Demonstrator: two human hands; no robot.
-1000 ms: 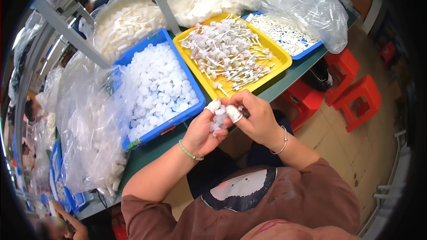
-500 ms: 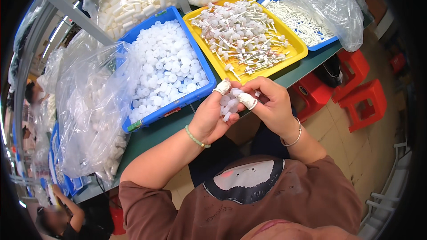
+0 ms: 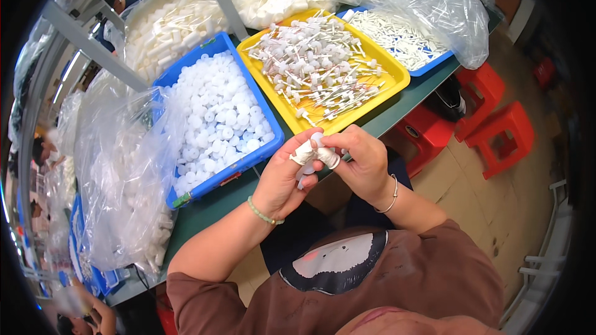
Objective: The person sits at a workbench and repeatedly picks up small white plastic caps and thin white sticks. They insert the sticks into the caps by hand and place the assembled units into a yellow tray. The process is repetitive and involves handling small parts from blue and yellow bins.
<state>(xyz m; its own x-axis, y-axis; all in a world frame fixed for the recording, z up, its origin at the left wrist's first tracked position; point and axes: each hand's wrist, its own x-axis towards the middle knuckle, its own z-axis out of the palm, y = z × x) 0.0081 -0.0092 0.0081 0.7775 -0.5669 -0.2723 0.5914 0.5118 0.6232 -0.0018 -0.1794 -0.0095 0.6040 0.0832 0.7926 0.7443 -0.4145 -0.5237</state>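
Note:
My left hand [image 3: 277, 180] is closed around several small translucent white plastic discs [image 3: 307, 178], partly hidden by the fingers. My right hand [image 3: 365, 162] meets it, thumb and fingertips pinching one white disc [image 3: 317, 139] against the left fingertips. White wrapping covers both thumbs. Just beyond the hands sits a yellow tray [image 3: 390, 87] heaped with thin white sticks bearing discs [image 3: 316, 56]. Left of it, a blue tray [image 3: 248, 162] is filled with loose discs [image 3: 214, 115].
Another blue tray [image 3: 428, 68] of short white tubes stands at the far right, partly under a clear plastic bag [image 3: 428, 6]. A bag of white pieces [image 3: 124, 174] lies left. Red stools [image 3: 500, 139] stand on the floor to the right. Other people work at the far left.
Both hands have come closer together, the left one closing over its discs and the right pinching a disc at the left fingertips. The whole view has shifted slightly.

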